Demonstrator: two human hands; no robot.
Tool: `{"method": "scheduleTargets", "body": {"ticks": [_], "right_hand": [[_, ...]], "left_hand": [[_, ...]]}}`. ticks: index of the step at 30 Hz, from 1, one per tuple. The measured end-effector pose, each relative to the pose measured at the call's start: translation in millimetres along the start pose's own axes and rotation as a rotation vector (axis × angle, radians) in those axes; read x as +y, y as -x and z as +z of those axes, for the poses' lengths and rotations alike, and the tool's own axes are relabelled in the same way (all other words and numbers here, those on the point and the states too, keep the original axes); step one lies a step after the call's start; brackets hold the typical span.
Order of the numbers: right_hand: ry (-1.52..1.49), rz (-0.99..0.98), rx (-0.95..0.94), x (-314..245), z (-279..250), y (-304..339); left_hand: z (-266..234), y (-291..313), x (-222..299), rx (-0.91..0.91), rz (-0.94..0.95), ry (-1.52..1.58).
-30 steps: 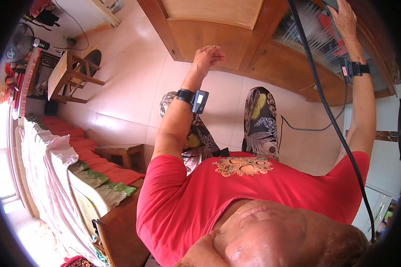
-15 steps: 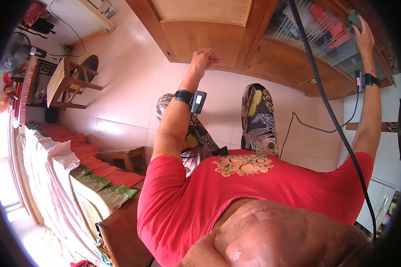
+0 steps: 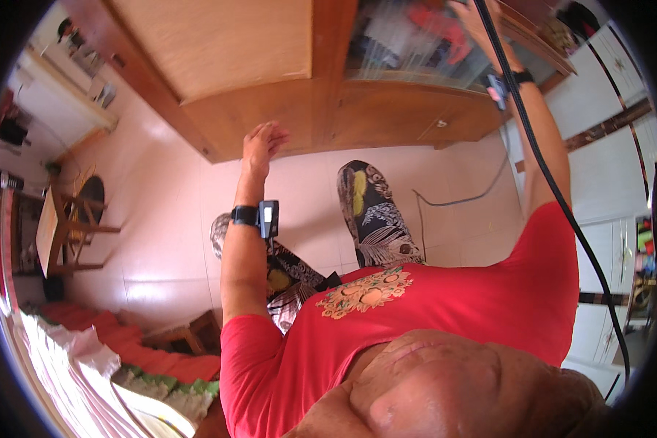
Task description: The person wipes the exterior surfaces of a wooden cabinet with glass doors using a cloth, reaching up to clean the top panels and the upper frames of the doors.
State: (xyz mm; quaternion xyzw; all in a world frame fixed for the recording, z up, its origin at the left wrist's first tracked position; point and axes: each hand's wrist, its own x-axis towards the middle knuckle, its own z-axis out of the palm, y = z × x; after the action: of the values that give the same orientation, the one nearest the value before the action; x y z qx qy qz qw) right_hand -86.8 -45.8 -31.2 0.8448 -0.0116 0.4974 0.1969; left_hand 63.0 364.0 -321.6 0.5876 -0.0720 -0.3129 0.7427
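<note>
My left hand (image 3: 261, 146) hangs in front of the wooden cabinet (image 3: 255, 113), its fingers loosely bent and apart, with nothing in it. Up at the top edge, my right hand (image 3: 482, 25) is raised to the cabinet's glass door (image 3: 401, 44). Motion smears its fingers, and the black cable (image 3: 515, 95) crosses in front of it. Whatever it may hold does not show now. Blurred red and white shapes appear in the glass. Each wrist wears a black strap with a small box, on the left (image 3: 269, 217) and on the right (image 3: 498, 89).
My patterned trouser legs (image 3: 372, 212) are below the cabinet. A thin cord (image 3: 452, 203) trails over the pale tiled floor (image 3: 160, 248). At the left stand a wooden stool (image 3: 55, 230) and a seat with red covers (image 3: 117, 343). White cupboards (image 3: 598, 175) line the right.
The view has swung, so the cabinet sits lower and further left. My right hand has shifted along the glass; the dark green item it held against the door is out of sight.
</note>
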Motion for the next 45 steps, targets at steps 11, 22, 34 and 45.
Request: {"method": "scheduleTargets", "body": {"ticks": [11,22,34,45], "right_hand": [[-0.195,0.002,-0.031,-27,12,-12],[0.037,0.204,-0.095,76,-25,46],[0.0,0.163,-0.098,16,1,21],[-0.178,0.034,-0.059,-3,0,4]], "left_hand": [[-12,-31,-35,-0.036,-0.053,-0.082],[-15,0,-19,-0.013,-0.048,-0.062],[-14,-3,-14,-0.025,0.011,0.0],[-4,-21,-34,-0.048,-0.063,-0.062]]}}
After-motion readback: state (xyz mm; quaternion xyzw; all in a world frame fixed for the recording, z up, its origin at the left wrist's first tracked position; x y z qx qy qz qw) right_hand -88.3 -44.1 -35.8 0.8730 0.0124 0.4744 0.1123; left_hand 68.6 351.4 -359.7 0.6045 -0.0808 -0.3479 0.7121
